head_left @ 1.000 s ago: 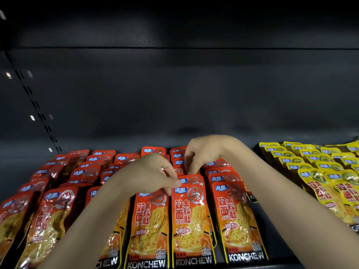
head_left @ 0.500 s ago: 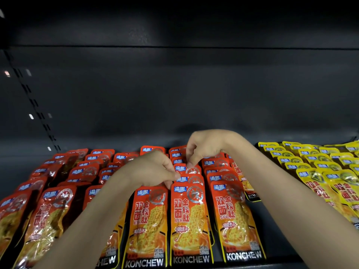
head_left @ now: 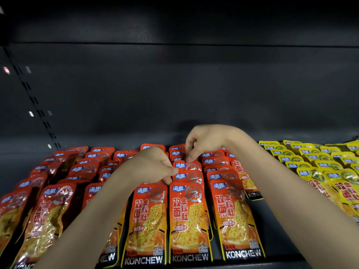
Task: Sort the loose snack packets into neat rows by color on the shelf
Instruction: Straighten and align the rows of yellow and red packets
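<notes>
Front row: glossy red-orange foil snack packets (head_left: pixel 187 222) lie flat along the front edge of the dark grey metal shelf (head_left: pixel 275 226), at 6 o'clock in the view, their black "KONCHEW" bands toward the person and their tops overlapped by the packets behind.
Step in hand: judged from the hands, the red column just right of centre is being squared up, one overlapped packet at a time.
Left hand (head_left: pixel 149 166): at the centre, its grip is curled, fingertips pinching the top-left edge of a mid-column red packet (head_left: pixel 186 176).
Right hand (head_left: pixel 202 142): just behind, toward 12 o'clock, thumb and forefinger nip the top edge of the next red packet back (head_left: pixel 192 166); the other fingers are curled under.
Next move: likely a small tug or slide to line both tops with the neighbouring columns; it calls for a light pull, since the foil looks slippery and each packet rests on the one in front.
Risk: dragging one packet may skew the shingled ones touching it.
Stray: one red packet (head_left: pixel 240 171) at 2 o'clock lies tilted along the right side of the red block, out of line.
Yellow group: shiny yellow foil packets (head_left: pixel 310 162) sit at 3 o'clock in their own rows, apart from the red across a bare strip of shelf.
Far: the dark back panel (head_left: pixel 174 84) of the shelf at 12 o'clock.
</notes>
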The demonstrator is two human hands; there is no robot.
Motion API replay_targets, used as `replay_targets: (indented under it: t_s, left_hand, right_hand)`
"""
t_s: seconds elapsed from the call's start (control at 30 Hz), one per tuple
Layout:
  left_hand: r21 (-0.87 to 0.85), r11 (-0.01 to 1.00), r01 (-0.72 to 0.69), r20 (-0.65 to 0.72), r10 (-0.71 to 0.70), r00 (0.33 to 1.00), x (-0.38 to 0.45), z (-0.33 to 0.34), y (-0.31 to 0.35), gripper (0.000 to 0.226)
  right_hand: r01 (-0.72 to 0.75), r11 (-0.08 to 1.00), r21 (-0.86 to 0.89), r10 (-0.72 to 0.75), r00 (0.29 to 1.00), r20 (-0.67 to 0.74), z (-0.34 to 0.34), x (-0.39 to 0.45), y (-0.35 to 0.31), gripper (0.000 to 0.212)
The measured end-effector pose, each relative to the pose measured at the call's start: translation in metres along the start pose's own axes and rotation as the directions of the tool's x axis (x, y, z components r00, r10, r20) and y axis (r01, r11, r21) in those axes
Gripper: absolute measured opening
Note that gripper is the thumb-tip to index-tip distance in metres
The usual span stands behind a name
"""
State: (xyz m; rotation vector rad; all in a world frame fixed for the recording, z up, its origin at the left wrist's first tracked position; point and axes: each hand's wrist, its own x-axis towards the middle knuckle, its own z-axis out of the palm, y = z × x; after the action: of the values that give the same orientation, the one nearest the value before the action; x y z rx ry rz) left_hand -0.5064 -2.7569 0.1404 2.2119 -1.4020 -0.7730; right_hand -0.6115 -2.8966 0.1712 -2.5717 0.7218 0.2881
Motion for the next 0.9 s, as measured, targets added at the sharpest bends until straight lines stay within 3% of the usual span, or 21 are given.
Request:
replay_targets:
  t_s: [0.13,0.33,0.9]
  left_hand:
    - [0.047,0.998,-0.044,-0.041,0.046,0.998,-0.008,-0.006,0.001,0.017]
    - [0.142,0.984,-0.11,0.137,0.091,0.986,-0.013,-0.004,0.003,0.013]
    - [0.059,0.99,-0.128,0.087,0.123,0.989,-0.009,0.0,0.012,0.01]
  right_hand:
    - [0.01,1.0,0.0,-0.01,0.998,0.06,-0.004,-0.011,-0.002,0.007]
    - [0.007,0.999,-0.051,0.001,0.987,0.16,0.001,-0.016,-0.003,0.01]
    - [0.01,0.999,-0.037,-0.002,0.978,0.207,0.001,-0.017,0.002,0.008]
